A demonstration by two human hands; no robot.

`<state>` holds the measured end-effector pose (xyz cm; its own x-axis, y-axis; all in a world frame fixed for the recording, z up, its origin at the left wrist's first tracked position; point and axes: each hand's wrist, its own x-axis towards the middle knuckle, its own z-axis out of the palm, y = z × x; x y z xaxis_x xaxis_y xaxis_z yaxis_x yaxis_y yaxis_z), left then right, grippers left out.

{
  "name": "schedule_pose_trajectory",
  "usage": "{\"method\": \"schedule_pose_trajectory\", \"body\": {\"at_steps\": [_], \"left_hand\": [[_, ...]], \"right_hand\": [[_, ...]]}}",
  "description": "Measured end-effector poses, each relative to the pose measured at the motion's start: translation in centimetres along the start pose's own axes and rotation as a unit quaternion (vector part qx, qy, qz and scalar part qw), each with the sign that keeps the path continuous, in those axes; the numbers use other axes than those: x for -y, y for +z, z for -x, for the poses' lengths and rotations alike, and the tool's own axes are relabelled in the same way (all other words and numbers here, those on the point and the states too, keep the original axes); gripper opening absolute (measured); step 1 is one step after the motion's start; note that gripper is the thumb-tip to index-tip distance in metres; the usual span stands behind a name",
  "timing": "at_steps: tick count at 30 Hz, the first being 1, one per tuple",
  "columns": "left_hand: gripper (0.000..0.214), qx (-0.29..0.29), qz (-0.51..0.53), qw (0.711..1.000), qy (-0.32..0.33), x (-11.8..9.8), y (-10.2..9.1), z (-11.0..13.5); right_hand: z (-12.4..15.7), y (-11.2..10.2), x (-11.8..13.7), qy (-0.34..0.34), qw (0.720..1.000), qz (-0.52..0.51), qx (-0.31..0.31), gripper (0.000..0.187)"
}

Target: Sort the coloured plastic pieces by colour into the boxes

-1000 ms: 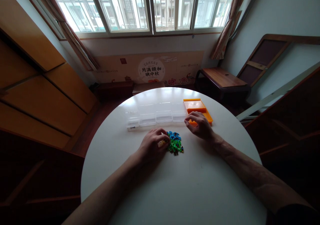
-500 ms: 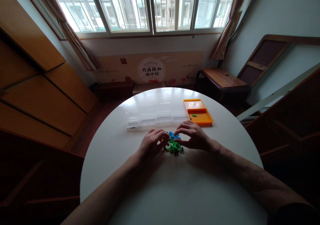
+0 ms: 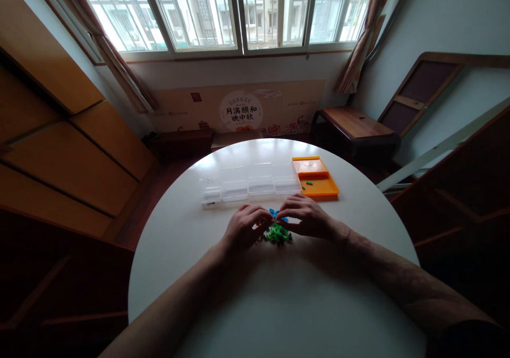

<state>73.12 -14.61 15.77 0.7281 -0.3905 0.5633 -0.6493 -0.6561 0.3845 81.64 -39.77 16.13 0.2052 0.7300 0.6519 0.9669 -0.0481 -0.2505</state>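
Note:
A small heap of bright toy pieces, probably building bricks, lies on the white table between my hands. Green pieces form its near side, and blue pieces show at the far side, partly covered by my fingers. My left hand is at the heap's left edge, thumb and forefinger pinched together over the pieces. From the right, my right hand reaches in with its fingertips closed beside the left ones. Whatever small thing lies between the fingertips is too tiny to name. Some brownish pieces sit partly hidden under my left hand.
Beyond my hands stands a clear plastic case with compartments. To its right lies an orange tray holding a few small green pieces. The round white table extends towards me. A wooden stool stands past it, near the window.
My right hand has moved slightly left, and its fingers have closed in towards my left fingertips above the heap. The left fingertips have shifted a little to the right.

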Motion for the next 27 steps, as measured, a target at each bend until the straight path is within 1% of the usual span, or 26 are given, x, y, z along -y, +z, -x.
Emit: {"method": "schedule_pose_trajectory", "body": {"at_steps": [5,8,11,13,14,16,18,20,21,23,27], "left_hand": [[0.018,-0.002,-0.003,1.000,-0.009,-0.2,-0.1,0.0],[0.016,0.000,-0.001,1.000,-0.019,0.0,-0.2,0.3],[0.014,0.009,-0.002,1.000,-0.026,0.2,-0.4,0.6],[0.009,0.014,0.000,0.999,-0.029,0.3,-0.5,0.8],[0.007,0.017,0.003,0.999,-0.030,0.3,-0.6,0.9],[0.004,0.026,0.011,0.999,-0.028,0.3,-0.7,1.0],[0.005,0.033,0.015,0.999,-0.026,0.2,-0.9,1.1],[0.007,0.037,0.013,0.999,-0.020,0.2,-1.0,1.2],[0.008,0.038,0.010,0.999,-0.015,0.2,-1.0,1.2],[0.008,0.040,0.008,0.999,-0.001,0.4,-0.9,1.2],[0.012,0.045,0.005,0.998,0.031,0.7,-0.4,1.3]], "right_hand": [[0.1,0.0,-0.1,0.005,1.000,0.004,-0.005,0.006],[0.3,-0.5,-0.4,0.026,0.999,0.016,-0.017,0.005],[0.9,-1.4,-1.4,0.067,0.995,0.064,-0.037,0.009],[1.5,-2.0,-2.4,0.125,0.984,0.111,-0.064,0.013],[1.8,-2.3,-2.9,0.163,0.974,0.135,-0.082,0.014],[2.6,-2.9,-4.2,0.242,0.948,0.174,-0.112,0.016],[3.4,-3.2,-5.5,0.308,0.920,0.201,-0.133,0.017],[4.1,-3.3,-6.5,0.364,0.896,0.213,-0.140,0.020],[4.3,-3.3,-6.9,0.385,0.886,0.215,-0.141,0.020],[4.6,-3.1,-7.3,0.405,0.877,0.215,-0.140,0.021],[4.5,-2.5,-7.1,0.393,0.884,0.207,-0.142,0.022]]}}
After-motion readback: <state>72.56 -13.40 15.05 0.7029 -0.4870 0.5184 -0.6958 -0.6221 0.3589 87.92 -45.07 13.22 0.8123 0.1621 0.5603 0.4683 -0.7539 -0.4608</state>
